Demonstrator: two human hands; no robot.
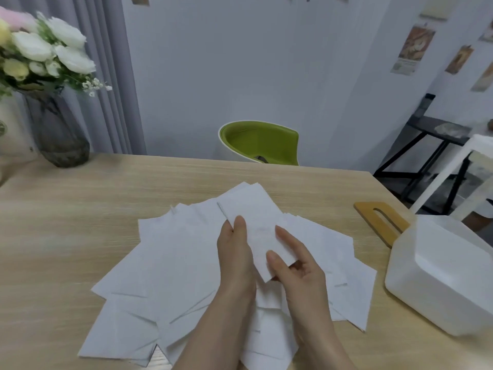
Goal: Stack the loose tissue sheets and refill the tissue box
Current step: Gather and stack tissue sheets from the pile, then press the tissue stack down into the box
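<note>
Both hands are holding one small stack of tissues [253, 222] lifted above the mess, middle of the table [80, 198]. Left hand [234, 252] is pinching the stack's left edge, thumb lying on top, fingers hidden under the paper. Right hand [296, 265] is pinching the near right corner, thumb on top, index finger stretched along the right edge, other fingers curled beneath.

Loose tissue sheets [165, 268] are lying fanned and overlapping on the table under and around both forearms, reaching from the near left edge of view across to near the box. Some are creased; the count cannot be told.

Tissue box [437, 276], white plastic, is sitting at the table's right edge, just beside the rightmost sheets but not touching them as far as the view shows. Whether its open side is facing up or down cannot be told. Its wooden lid [380, 222] with a long slot is lying flat behind the box, the near end hidden by the box.

Glass vase [58, 134] with white flowers [48, 46] is standing at the far left corner, well apart from the sheets. Green chair [260, 142] is sitting behind the far edge. Black rack [426, 156] and a white frame [453, 177] are standing off to the right, beyond the table. Nothing is sitting between hands and box except the spread sheets.
</note>
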